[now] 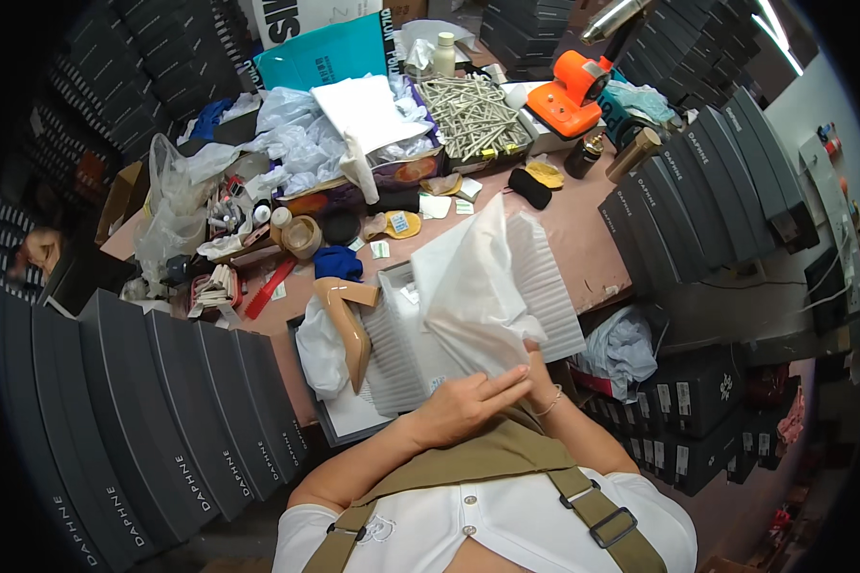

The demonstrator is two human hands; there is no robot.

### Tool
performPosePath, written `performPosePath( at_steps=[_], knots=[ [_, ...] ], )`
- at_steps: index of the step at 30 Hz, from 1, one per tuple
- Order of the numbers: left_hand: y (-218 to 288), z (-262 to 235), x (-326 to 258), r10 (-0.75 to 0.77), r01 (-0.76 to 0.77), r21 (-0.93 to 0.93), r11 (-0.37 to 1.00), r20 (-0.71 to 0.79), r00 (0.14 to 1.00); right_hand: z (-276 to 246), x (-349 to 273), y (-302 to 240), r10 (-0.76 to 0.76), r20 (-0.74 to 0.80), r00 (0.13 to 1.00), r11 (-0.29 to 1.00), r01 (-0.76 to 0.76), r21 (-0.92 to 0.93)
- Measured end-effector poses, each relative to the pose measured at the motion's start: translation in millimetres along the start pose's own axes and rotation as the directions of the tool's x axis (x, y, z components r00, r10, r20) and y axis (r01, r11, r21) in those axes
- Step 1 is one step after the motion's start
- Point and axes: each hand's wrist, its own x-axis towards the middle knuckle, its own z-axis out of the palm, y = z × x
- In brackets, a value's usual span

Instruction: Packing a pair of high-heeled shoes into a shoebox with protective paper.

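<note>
A: What is being held?

B: A white foam bag point(473, 286), in the middle, over the open white box point(401, 353). The left hand point(468, 406) lies flat on its near edge, fingers spread. The right hand point(542, 377) is mostly hidden; I cannot tell its grip.

A: How would it feel?

B: Probably light, soft and floppy. Best to hold it by the edge. A tan high-heel shoe point(347, 325) lies just left.

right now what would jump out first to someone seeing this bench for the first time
The white tissue sheet at centre, lifted by both hands: the left hand lies flat against its lower edge, the right hand is mostly hidden behind it. Beside it to the left a tan high-heeled shoe stands out, and an orange tool glows at the far side of the cluttered bench.
</note>
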Motion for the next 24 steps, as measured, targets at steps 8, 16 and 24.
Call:
performPosePath(
  at_steps=[8,16,24],
  knots=[
    [-141,44,-123,-0.736,0.887,-0.291,0.358,-0.673,0.077,-100,92,1,-0.182,0.183,0.966,-0.188,0.149,-0.971],
    [-122,32,-139,-0.796,0.789,-0.409,0.458,-0.583,0.16,9,107,-73,0.09,0.366,0.926,0.546,0.261,-0.796],
    [-53,-32,-105,-0.486,0.448,-0.216,0.867,-0.173,0.857,12,102,-56,0.392,0.846,0.362,0.903,0.024,-0.428]
  ],
)
